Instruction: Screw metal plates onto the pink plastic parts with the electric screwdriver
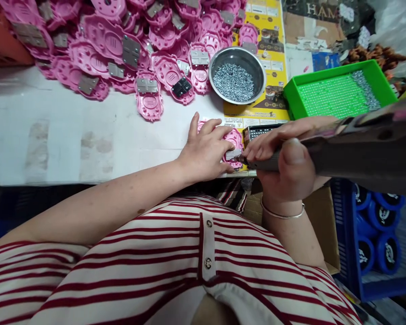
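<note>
A pink plastic shell [236,136] with a metal plate lies near the table's front edge, partly hidden by my fingers. My left hand [205,153] rests over it with the fingers spread, thumb and fingertips pressing it against the table. Wrapped in my right hand [287,164] is a grey power screwdriver [355,155], held nearly level. Its bit meets the shell around the metal plate; whether it sits on a screw is too small to tell. Just beyond my right fingers stands a small holder with a perforated top [259,130], partly covered by that hand.
A heap of pink shells [104,40] with metal plates covers the back left. A steel bowl [262,76] of small screws stands behind my hands. Right of it is a green tray [292,99] with more screws. Below the table, a blue crate [362,289] holds round blue items.
</note>
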Demonstrator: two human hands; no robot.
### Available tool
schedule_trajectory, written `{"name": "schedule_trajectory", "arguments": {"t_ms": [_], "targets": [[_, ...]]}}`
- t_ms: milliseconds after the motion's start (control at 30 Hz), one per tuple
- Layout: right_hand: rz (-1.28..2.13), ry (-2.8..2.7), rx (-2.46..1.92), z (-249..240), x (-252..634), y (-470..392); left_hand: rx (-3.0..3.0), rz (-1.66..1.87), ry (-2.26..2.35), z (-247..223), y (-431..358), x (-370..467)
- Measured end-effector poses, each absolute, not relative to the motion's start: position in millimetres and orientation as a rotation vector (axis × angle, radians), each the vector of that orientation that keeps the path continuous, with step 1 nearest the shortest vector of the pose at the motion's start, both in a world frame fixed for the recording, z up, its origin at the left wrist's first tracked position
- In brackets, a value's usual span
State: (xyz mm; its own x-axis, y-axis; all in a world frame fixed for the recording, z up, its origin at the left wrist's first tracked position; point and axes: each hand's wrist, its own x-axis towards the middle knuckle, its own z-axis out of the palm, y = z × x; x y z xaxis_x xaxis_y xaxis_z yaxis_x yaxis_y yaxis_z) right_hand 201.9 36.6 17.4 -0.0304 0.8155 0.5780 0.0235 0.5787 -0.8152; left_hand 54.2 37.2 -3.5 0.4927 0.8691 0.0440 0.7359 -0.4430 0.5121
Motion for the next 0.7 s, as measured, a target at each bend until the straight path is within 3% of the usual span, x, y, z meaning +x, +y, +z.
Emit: {"name": "schedule_trajectory", "arguments": {"t_ms": [167, 700], "targets": [[0.498, -1.335, -0.58, 31, 215, 45, 2.321, 0.429, 1.321, -5, 36, 53], [0.426, -1.168, -0.661, 28, 225, 58, 2.36, 0.416, 1.327, -7, 34, 52]]}}
